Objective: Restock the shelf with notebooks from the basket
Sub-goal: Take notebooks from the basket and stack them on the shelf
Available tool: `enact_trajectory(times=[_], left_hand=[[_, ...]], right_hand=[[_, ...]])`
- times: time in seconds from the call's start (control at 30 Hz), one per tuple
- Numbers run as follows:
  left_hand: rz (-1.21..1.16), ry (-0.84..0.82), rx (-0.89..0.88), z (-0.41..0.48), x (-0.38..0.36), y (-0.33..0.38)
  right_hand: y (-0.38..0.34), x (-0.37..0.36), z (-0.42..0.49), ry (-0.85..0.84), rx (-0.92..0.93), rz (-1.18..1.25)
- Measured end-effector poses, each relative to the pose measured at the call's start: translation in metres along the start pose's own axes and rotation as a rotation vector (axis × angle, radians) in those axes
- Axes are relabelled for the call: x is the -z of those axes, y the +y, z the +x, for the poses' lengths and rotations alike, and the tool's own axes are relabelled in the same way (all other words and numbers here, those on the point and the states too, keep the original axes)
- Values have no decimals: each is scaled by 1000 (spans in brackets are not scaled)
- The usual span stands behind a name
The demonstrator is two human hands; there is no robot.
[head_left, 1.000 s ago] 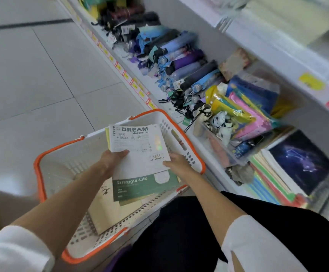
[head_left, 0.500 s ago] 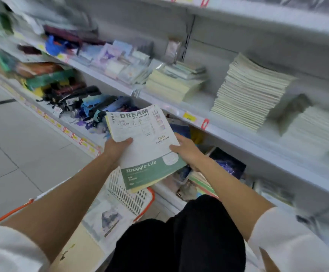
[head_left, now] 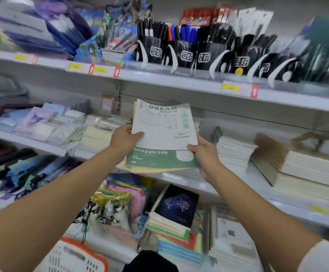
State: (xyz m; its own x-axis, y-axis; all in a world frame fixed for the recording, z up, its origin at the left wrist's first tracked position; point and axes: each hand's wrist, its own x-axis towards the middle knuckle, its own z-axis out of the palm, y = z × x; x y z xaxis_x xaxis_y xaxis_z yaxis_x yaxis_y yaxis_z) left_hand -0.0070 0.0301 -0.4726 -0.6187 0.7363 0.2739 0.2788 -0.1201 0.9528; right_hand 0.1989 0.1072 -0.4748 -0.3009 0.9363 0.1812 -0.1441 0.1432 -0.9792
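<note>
Notebooks (head_left: 163, 132) (lower ones largely hidden)

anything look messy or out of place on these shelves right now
Two things. The held notebooks are fanned, not squared: green and yellow covers stick out under the white one. On the middle shelf, right side, a brown-covered notebook leans tilted against a flat stack.

Two hands, left (head_left: 123, 139) and right (head_left: 206, 156), hold at least three notebooks (head_left: 163, 130). One basket (head_left: 75, 256) shows at the bottom edge. Five labelled pen holders (head_left: 186, 55) line the top shelf (head_left: 179, 81) along its front edge. Two pale stacks (head_left: 232, 152) sit toward the right end of the middle shelf (head_left: 179, 179).
</note>
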Motion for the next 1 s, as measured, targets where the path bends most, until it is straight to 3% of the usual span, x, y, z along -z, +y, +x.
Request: enact_trajectory(times=[0.13,0.3,0.4,0.5,0.6,0.73,0.87,1.0], left_hand=[[39,-53,-109,26,-31,27],[64,104,-129,61,-58,52],[123,72,-207,68,-65,49],[274,-22,-421,61,-61,34],[352,-101,-524,57,-53,19],[362,-33,-557,70,-59,10],[337,-17,-509,92,-71,13],[367,-9,-399,126,-78,12]], right_hand=[[-23,18,25,118,-63,86],[-44,23,66,282,-121,188],[-44,22,88,324,-120,229],[-40,24,97,338,-114,316],[-27,30,92,305,-2,386],[-3,32,95,201,228,98],[3,30,124,224,250,-332],[5,30,151,222,358,-520]])
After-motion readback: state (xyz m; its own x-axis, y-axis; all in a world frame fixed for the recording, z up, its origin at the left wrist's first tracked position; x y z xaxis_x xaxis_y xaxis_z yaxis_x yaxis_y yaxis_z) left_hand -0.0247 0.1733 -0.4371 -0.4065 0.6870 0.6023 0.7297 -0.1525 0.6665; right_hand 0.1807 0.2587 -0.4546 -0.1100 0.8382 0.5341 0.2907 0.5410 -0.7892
